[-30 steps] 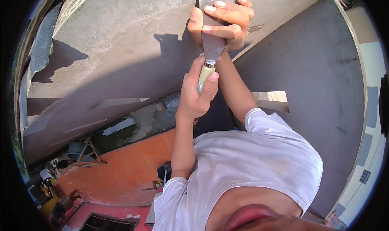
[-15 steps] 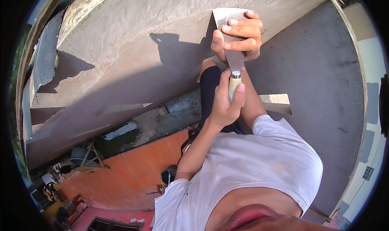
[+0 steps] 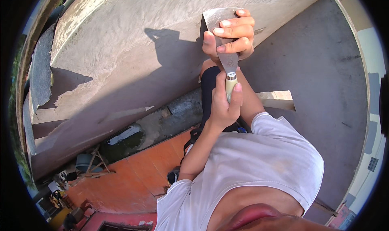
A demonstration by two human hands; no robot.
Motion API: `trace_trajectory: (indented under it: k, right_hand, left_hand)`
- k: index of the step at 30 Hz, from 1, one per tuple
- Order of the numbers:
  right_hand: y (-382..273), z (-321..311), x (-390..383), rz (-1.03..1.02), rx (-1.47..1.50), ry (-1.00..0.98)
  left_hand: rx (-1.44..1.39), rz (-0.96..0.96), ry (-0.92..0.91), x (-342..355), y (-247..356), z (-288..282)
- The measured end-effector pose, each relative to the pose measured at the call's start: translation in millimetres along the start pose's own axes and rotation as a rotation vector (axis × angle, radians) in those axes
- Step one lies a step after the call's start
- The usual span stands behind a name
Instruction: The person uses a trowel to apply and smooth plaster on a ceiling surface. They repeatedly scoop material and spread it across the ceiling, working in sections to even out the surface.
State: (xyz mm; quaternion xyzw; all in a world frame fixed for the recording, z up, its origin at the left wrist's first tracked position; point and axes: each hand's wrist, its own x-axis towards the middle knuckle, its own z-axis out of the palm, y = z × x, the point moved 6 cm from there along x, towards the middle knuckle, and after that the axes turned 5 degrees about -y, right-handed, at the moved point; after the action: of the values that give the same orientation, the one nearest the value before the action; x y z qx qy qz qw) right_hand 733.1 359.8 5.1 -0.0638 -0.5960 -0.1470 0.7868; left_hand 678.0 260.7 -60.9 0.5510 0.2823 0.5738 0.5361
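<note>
Tub (image 3: 84,162) at 8 o'clock, can't tell what's inside. Putty knife (image 3: 229,63) near 1, long axis and blade (image 3: 214,18) toward roughly 12; left hand (image 3: 223,109) clamped on handle (image 3: 230,86), right hand (image 3: 240,33) wrapped round blade.

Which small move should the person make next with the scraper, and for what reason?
Perhaps ease the right hand slightly down the scraper toward its handle: the fingers lie across the blade, the topmost tip close to the wide front edge, while the left hand grips the handle.
</note>
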Motion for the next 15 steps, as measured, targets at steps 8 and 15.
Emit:
trace_trajectory:
  k: [8,15]
  right_hand:
    - [-7,3,22,0.034,-0.035,-0.063]
    - [-5,-18,21,0.069,-0.044,-0.137]
  left_hand:
    - [-0.04,-0.003,-0.048,3,17,3]
    - [-0.178,-0.025,-0.075,1,6,31]
